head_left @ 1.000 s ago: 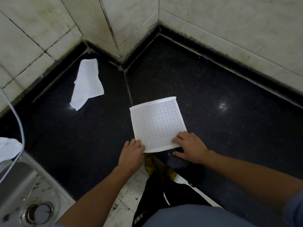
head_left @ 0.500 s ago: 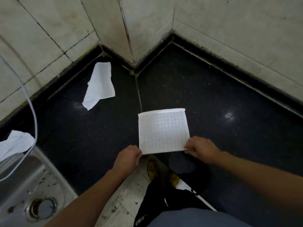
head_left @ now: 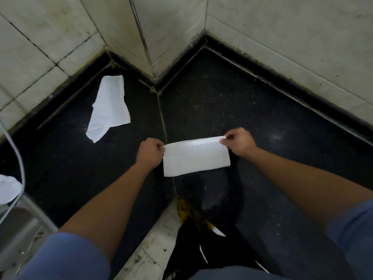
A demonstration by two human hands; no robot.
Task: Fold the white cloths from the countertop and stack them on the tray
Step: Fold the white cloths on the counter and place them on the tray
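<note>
A white cloth (head_left: 195, 158) lies folded in half as a wide strip on the black countertop (head_left: 252, 110). My left hand (head_left: 150, 153) pinches its far left corner. My right hand (head_left: 238, 141) pinches its far right corner. A second white cloth (head_left: 110, 109) lies crumpled and unfolded at the back left of the counter, apart from both hands. A third white cloth (head_left: 8, 188) shows partly at the left edge by the sink. No tray is in view.
Tiled walls (head_left: 171, 27) close the counter's far corner. A steel sink (head_left: 18, 229) sits at the lower left, with a white cable (head_left: 19, 158) hanging over it. The counter's front edge runs near my body, with the floor (head_left: 153, 249) below.
Both hands took the cloth's near corners and carried them to the far edge, folding the square cloth in half. The camera moved closer.
</note>
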